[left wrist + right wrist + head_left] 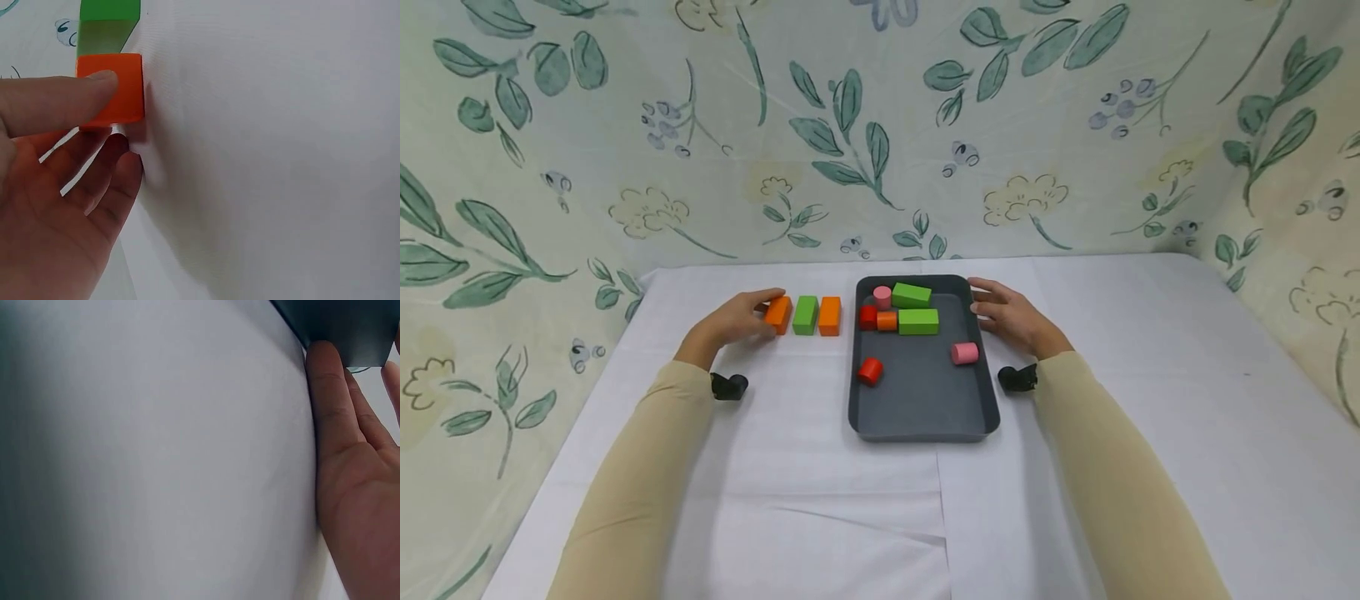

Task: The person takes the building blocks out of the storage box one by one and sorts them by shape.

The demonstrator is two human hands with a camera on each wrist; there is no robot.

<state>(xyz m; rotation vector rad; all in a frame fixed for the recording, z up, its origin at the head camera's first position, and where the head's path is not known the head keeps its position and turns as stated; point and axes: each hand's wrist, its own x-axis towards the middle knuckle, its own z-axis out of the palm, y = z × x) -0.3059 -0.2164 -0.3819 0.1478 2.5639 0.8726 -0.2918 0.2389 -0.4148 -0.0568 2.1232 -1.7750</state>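
At the left end of a short row of blocks, my left hand [733, 322] pinches an orange block [779, 315]. In the left wrist view the thumb lies across the face of that orange block [128, 94], the other fingers bent behind and below it. Beside it stand a green block [806, 315] and a second orange block [830, 317]. My right hand [1011, 317] rests along the right side of a dark grey tray [925, 421], fingers extended. Up close in the right wrist view, its fingertips touch the tray's outer wall [350, 331].
Inside the tray are two green blocks [918, 322], a small orange piece [887, 321], red pieces [870, 372] and pink cylinders [965, 353]. A white cloth [835, 525] covers the table, with creases near the front. Behind hangs a leaf-patterned curtain [910, 167].
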